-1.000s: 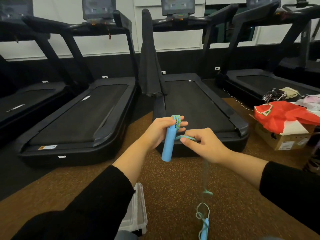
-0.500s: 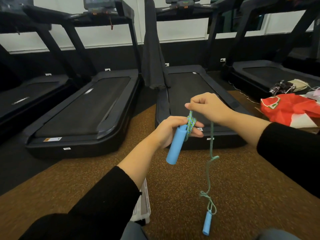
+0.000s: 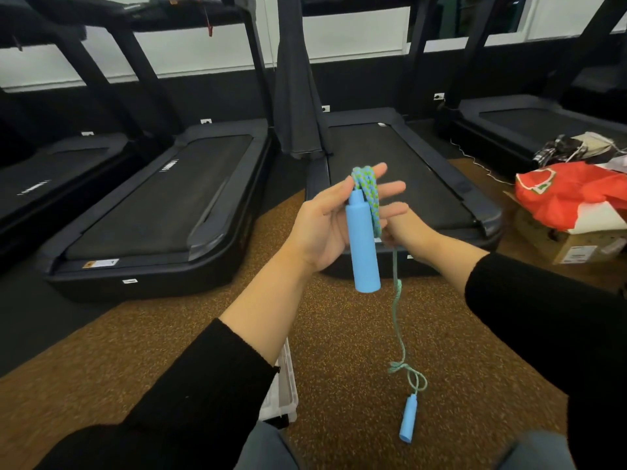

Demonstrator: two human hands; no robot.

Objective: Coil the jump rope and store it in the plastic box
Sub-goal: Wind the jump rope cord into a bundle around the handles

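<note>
My left hand (image 3: pixel 320 225) holds the jump rope's upper blue handle (image 3: pixel 363 242) upright, thumb pressing it against the extended fingers. Blue-green rope loops (image 3: pixel 368 191) wrap over those fingers and the handle top. My right hand (image 3: pixel 405 232) sits just behind and below the left, gripping the rope where it leaves the loops. From there the rope (image 3: pixel 397 310) hangs down through a knot to the second blue handle (image 3: pixel 409 422), dangling near the floor. The clear plastic box (image 3: pixel 286 391) lies on the floor, mostly hidden under my left sleeve.
Several black treadmills (image 3: pixel 163 198) line the far side. A grey cloth (image 3: pixel 295 96) hangs from one. At the right a cardboard box (image 3: pixel 573 245) holds a red cloth (image 3: pixel 570 195) and other clutter. Brown speckled floor (image 3: pixel 346 334) lies below my hands.
My right hand came down from above the left hand to just behind and below it, carrying the rope round. My left fingers have straightened out.
</note>
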